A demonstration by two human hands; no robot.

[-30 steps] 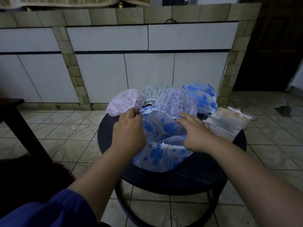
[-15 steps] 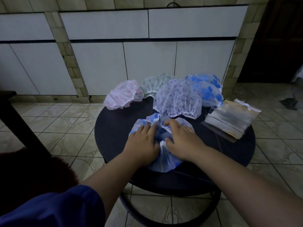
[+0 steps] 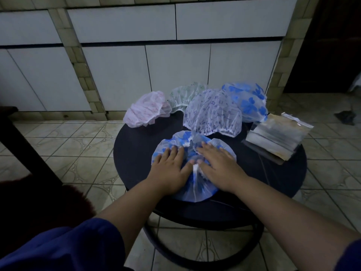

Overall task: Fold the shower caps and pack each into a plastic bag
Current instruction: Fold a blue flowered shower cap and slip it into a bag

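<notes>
On the round table we are pressing the blue-flowered shower cap flat, left hand and right hand both open-palmed, gripping nothing; probably worth squeezing air out before folding.

The nearest shower cap was clear with blue flowers, as was the far-right cap. One cap was pale pink, another pale green, the middle one white with small purple marks. The tabletop was black.

cap middle under hands, cabinets cropped
</notes>
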